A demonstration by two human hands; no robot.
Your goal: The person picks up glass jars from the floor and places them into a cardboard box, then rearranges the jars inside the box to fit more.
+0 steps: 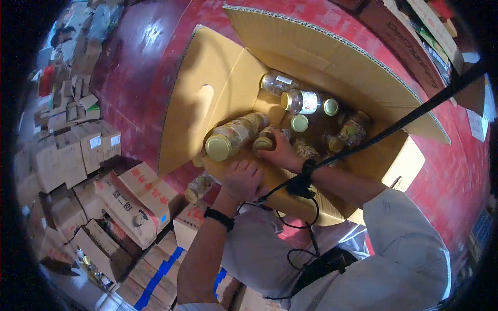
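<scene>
A large open cardboard box (218,98) stands before me, with several glass jars lying or standing in it. My right hand (285,154) reaches inside, its thumb and fingers closed around a glass jar with a gold lid (263,145). Curled over the box's near edge is my left hand (242,180), with its fingertips partly hidden. A large glass jar with a gold lid (220,147) lies just beyond it. Farther in are a jar with a white label (306,102) and a jar with patterned contents (354,130). Outside the box, another jar (199,187) lies left of my left hand.
A black strap (399,123) runs across the view to a cord near my right wrist. Printed cartons (132,202) and brown boxes (78,150) are stacked at left. More cartons (397,44) stand at upper right on the red floor (150,57).
</scene>
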